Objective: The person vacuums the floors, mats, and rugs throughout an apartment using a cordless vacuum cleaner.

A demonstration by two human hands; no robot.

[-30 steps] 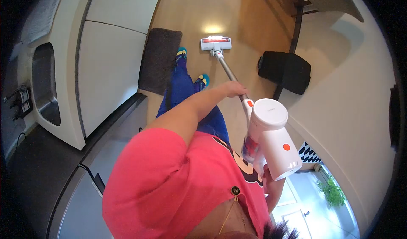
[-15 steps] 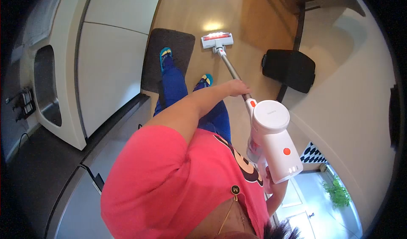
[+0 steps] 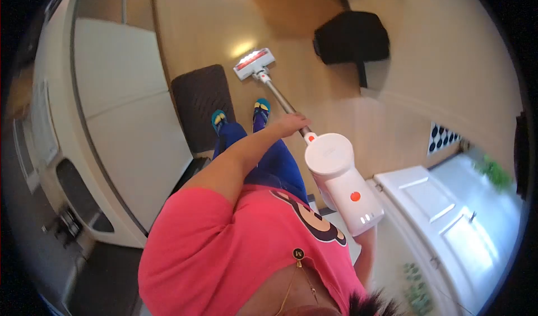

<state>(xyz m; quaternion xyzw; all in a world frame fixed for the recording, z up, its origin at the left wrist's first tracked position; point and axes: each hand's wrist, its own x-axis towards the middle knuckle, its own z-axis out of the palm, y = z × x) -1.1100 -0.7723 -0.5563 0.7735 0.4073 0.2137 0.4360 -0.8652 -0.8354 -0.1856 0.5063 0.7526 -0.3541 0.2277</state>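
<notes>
One vacuum cleaner (image 3: 341, 190): probably rigid, top-heavy, smooth — take it by the tube (image 3: 281, 97).
Left hand (image 3: 291, 124): closed round tube.
Right hand: hidden — cannot tell.

Right grip invisible behind vacuum (image 3: 343, 184)

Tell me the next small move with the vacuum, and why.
I'd probably push the cordless stick vacuum slightly forward: its floor head, lights on, sits beside the dark mat, bare floor shows ahead of it, and the left hand grips the tube to steer.
</notes>
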